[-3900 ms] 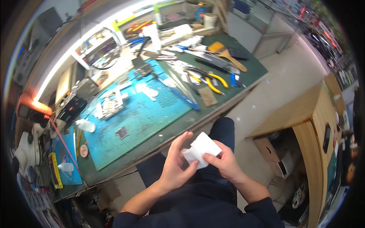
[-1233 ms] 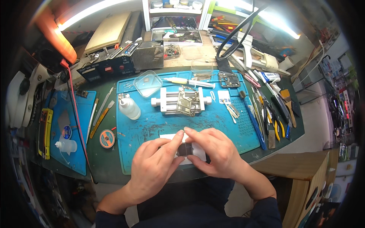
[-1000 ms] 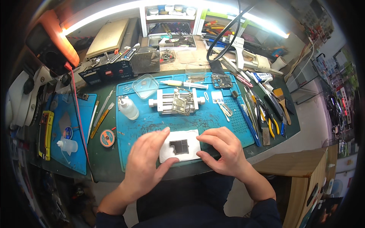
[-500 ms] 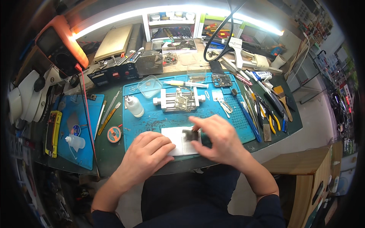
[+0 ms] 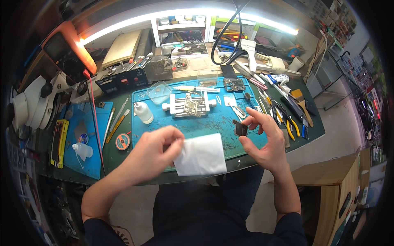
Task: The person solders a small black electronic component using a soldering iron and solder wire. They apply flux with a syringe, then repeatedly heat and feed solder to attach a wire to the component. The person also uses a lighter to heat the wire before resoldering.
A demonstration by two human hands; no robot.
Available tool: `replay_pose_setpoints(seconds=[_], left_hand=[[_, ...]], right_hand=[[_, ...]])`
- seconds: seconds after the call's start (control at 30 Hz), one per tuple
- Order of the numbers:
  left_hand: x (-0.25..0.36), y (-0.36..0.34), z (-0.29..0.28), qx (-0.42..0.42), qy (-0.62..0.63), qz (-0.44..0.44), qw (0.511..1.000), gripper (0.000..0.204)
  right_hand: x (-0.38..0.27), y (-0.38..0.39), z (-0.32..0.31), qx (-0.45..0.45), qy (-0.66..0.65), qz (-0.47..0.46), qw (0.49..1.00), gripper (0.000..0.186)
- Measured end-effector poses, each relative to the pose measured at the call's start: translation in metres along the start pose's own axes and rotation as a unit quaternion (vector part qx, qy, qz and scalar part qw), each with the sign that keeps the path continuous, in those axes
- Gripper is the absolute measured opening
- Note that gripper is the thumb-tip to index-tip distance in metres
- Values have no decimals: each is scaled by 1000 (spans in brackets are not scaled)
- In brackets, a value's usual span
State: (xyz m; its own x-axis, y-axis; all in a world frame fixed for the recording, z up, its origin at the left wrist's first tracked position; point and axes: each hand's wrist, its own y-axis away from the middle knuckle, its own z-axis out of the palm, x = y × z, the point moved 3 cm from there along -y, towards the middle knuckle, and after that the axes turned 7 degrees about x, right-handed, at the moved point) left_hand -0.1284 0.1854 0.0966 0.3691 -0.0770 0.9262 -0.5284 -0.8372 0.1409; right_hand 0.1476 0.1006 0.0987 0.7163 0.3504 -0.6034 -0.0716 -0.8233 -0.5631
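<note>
Small dark rectangular chip-like part [image 5: 240,128] is pinched between thumb and fingertips of the right hand [image 5: 264,141], lifted clear of the surface [image 5: 119,174], right of frame centre. Grip is clamped on its edges; the part is tilted, one face turned toward the camera.

White square wipe cloth [image 5: 201,155] is held at its left edge by the left hand [image 5: 154,153], grip closed on it, lower centre of frame, raised off the blue work mat [image 5: 184,127]. Cloth and part are apart, not touching.

Judged status: the part is off the cloth and is being held up, which reads as a check of the face. Whether the face is clean cannot be told; too small. Nothing is seated in a holder yet by these hands.

Metal board clamp with a circuit board [image 5: 189,105] sits on the mat, upper centre, untouched. Small clear squeeze bottle [image 5: 143,112] stands left of it. Yellow-handled pliers [image 5: 292,128] lie at the right edge of the mat, just beside the right hand.
</note>
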Motion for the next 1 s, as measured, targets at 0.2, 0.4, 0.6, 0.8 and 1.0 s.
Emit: replay_pose_setpoints(seconds=[0.2,0.4,0.6,0.8,1.0], left_hand=[[-6,4,-1,165,-378,198,889,37],[-16,4,21,128,-361,314,869,48],[-22,6,16,121,-321,320,883,51],[-36,9,27,58,-349,374,857,40],[-32,16,20,85,-283,355,887,35]], right_hand=[[-16,0,6,-34,-9,-24,999,62],[-23,-13,29,-75,15,-86,993,57],[-20,-18,35,-81,17,-94,992,57],[-23,-21,60,-114,-7,-110,987,56],[-22,-25,73,-134,8,-135,982,59]])
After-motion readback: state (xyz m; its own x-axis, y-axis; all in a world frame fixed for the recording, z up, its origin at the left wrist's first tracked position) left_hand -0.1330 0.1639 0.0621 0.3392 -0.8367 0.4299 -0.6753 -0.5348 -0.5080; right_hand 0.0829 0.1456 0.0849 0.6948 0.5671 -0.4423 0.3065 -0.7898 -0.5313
